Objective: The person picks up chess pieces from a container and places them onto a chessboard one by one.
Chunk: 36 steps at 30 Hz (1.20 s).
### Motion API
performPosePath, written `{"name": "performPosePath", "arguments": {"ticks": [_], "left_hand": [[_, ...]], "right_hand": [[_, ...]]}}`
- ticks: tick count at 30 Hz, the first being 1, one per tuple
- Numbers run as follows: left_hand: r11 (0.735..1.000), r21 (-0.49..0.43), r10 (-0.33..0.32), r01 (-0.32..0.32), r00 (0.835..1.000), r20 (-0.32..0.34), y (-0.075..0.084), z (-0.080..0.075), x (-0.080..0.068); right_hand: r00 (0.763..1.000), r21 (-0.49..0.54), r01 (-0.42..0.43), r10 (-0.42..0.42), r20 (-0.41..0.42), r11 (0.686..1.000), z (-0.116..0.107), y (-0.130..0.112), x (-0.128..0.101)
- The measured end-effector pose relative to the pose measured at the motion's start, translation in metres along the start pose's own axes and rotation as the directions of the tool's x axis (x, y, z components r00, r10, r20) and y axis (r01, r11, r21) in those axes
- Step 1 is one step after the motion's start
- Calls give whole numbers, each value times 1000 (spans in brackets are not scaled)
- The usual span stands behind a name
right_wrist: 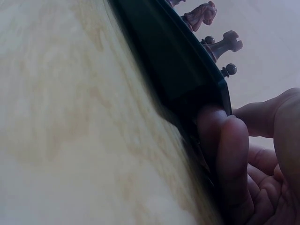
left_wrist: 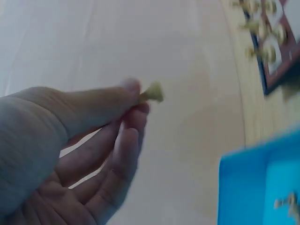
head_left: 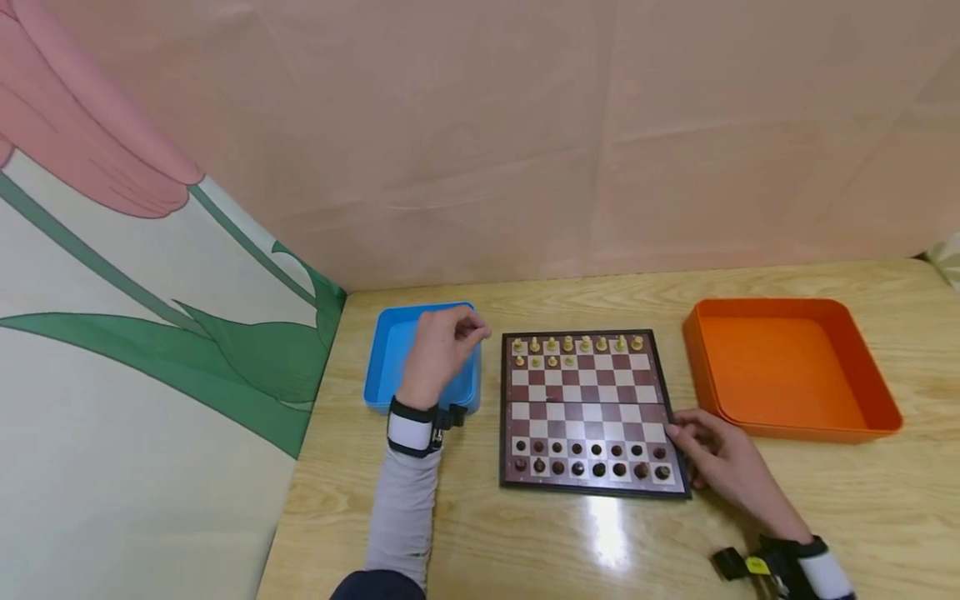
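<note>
A small chessboard lies on the wooden table, with pale pieces in the far rows and dark pieces in the near rows. My left hand hovers above the blue tray and pinches a pale chess piece between thumb and fingertips. My right hand rests at the board's near right edge. In the right wrist view its fingers press against the dark rim of the chessboard, under the dark pieces.
An empty orange tray sits right of the board. Inside the blue tray lies another pale piece. A fabric backdrop closes the far side and the left. Bare wooden tabletop runs along the near edge.
</note>
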<state>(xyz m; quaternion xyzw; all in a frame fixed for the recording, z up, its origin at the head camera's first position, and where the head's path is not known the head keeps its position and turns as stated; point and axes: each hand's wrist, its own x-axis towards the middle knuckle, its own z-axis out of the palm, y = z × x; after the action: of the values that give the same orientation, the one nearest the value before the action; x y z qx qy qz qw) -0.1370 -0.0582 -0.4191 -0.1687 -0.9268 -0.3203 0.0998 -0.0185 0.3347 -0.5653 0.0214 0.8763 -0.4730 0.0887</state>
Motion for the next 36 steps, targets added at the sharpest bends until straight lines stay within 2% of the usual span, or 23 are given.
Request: {"name": "performPosePath", "arguments": {"ticks": [9, 13, 20, 25, 31, 36], "left_hand": [[995, 42, 90, -95, 988, 123, 29, 18, 16], [987, 53, 137, -150, 971, 194, 41, 27, 20], [988, 35, 129, -147, 940, 316, 53, 50, 22], [975, 27, 200, -222, 918, 344, 54, 64, 26], [966, -17, 248, -259, 899, 362, 57, 77, 34], [954, -13, 282, -300, 877, 390, 58, 90, 40]], "right_hand": [[1000, 19, 6, -6, 1, 1000, -2, -3, -3], [1000, 8, 3, -3, -1, 1000, -4, -4, -4], [1000, 2, 18, -18, -7, 1000, -4, -3, -2], [1000, 13, 14, -14, -7, 1000, -2, -1, -1], [1000, 3, -3, 3, -12, 1000, -4, 2, -2], [1000, 5, -2, 2, -15, 1000, -5, 2, -1]]}}
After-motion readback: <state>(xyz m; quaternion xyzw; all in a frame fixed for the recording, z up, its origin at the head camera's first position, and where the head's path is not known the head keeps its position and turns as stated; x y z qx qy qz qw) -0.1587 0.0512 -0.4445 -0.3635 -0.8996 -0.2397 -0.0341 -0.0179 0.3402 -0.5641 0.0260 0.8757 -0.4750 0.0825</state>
